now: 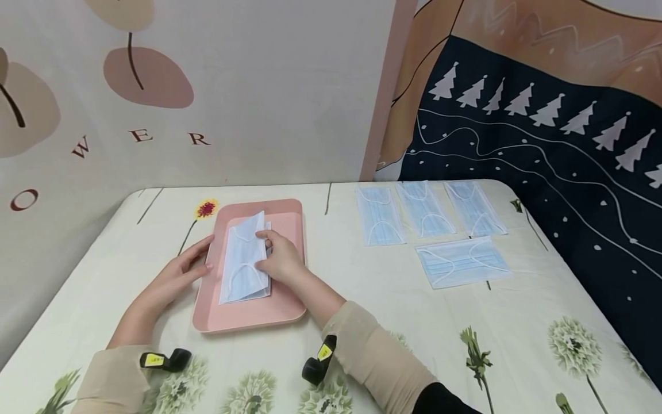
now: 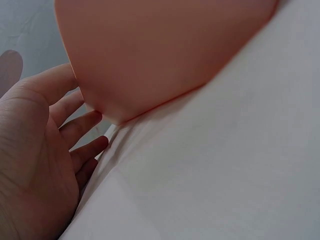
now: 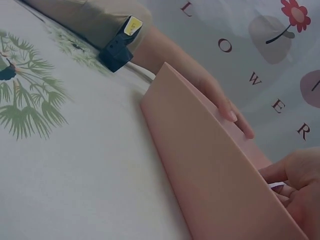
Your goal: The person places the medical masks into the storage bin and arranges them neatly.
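Observation:
A light-blue face mask (image 1: pixel 245 259) with white ear loops lies lengthwise in a pink tray (image 1: pixel 289 307). Another mask layer shows beneath its right and lower edges. My right hand (image 1: pixel 281 259) pinches the top mask along its right edge, thumb and fingers apart. At the tray's left wall my left hand (image 1: pixel 178 279) holds the rim; its thumb reaches over it. Other fingers (image 2: pixel 82 127) touch the outside of the wall in the left wrist view. In the right wrist view the tray wall hides most of the masks, and part of the right hand (image 3: pixel 297 187) shows.
To the right on the table lie three upright masks in a row, the left one (image 1: pixel 381 215) nearest the tray, and a sideways mask (image 1: pixel 462 263) below them. A flower-printed cloth (image 1: pixel 362 276) covers the table. Printed fabric (image 1: pixel 289 103) hangs behind it.

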`<state>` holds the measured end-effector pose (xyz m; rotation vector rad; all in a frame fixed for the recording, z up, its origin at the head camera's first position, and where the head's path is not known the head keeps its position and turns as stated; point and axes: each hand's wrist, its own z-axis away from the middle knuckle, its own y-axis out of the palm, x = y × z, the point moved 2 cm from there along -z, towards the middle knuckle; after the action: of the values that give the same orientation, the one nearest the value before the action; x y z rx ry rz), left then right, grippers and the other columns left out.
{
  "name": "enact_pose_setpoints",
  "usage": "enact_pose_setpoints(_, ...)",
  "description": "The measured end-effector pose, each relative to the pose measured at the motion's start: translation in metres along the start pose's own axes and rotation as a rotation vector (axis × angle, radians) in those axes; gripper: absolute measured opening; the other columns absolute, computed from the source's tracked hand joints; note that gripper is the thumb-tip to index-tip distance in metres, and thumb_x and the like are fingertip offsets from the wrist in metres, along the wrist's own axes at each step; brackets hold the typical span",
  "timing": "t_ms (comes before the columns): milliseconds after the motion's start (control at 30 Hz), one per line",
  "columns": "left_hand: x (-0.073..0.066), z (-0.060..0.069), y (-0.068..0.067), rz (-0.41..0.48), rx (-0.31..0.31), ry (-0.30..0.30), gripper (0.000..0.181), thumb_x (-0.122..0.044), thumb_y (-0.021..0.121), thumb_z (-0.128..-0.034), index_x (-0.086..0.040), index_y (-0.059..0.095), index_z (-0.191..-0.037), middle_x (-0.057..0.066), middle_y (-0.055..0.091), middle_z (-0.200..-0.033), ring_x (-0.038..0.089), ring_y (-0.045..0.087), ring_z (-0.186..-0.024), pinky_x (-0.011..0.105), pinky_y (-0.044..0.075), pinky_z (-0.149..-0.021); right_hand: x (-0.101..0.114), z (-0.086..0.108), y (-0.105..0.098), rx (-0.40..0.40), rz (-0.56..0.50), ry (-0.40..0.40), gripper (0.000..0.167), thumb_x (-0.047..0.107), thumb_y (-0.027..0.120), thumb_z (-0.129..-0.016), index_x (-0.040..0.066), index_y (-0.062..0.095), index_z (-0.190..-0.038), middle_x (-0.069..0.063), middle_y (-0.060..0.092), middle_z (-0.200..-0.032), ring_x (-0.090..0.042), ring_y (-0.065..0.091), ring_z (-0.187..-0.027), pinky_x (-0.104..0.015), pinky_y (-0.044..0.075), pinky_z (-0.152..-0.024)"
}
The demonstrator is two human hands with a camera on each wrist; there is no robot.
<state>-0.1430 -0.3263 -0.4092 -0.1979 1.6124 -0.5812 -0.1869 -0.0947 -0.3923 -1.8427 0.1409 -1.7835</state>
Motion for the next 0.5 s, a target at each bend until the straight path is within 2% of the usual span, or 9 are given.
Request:
enact_pose_setpoints(167, 0.0, 0.0004, 0.0003, -0.01, -0.003, -0.014, 0.067, -0.019, 0.057, -0.0977, -0.012, 0.021, -0.154, 0.022, 0.02, -0.154, 0.036, 0.019, -0.14, 0.001, 0.026, -0.094, -0.0003, 0.0006, 0.0004, 0.002, 0.078, 0.02, 0.066, 0.0, 0.08, -0.073, 0.015, 0.056, -0.133, -0.001, 0.061, -0.104, -0.011, 0.054, -0.088, -0.021, 0.048, -0.077)
enact_pose_setpoints(300, 0.001, 0.0, 0.0002, -0.028, -0.003, -0.034, 0.067, -0.022, 0.057, -0.0979, -0.015, 0.021, -0.154, 0.021, 0.02, -0.154, 0.031, 0.02, -0.141, 0.001, 0.026, -0.093, -0.0004, 0.0008, 0.0007, 0.011, 0.127, 0.024, 0.067, 0.001, 0.081, -0.073, 0.015, 0.056, -0.133, -0.002, 0.063, -0.104, -0.011, 0.055, -0.09, -0.023, 0.048, -0.079)
enact_pose_setpoints(433, 0.0011, 0.0004, 0.0002, -0.024, -0.001, -0.03, 0.067, -0.022, 0.057, -0.098, -0.015, 0.021, -0.154, 0.021, 0.02, -0.154, 0.027, 0.021, -0.141, 0.002, 0.027, -0.093, -0.0002, 0.0008, 0.0006, 0.028, 0.205, 0.015, 0.067, 0.004, 0.082, -0.073, 0.014, 0.056, -0.134, -0.002, 0.065, -0.104, -0.011, 0.057, -0.091, -0.023, 0.048, -0.079)
enact_pose_setpoints(500, 0.0012, 0.0007, 0.0003, -0.022, -0.001, -0.029, 0.067, -0.022, 0.057, -0.098, -0.016, 0.021, -0.154, 0.021, 0.02, -0.154, 0.027, 0.021, -0.141, 0.002, 0.027, -0.094, 0.0004, 0.0009, 0.0005, 0.033, 0.256, 0.01, 0.067, 0.005, 0.083, -0.073, 0.014, 0.056, -0.133, -0.002, 0.066, -0.109, -0.012, 0.058, -0.096, -0.023, 0.048, -0.083)
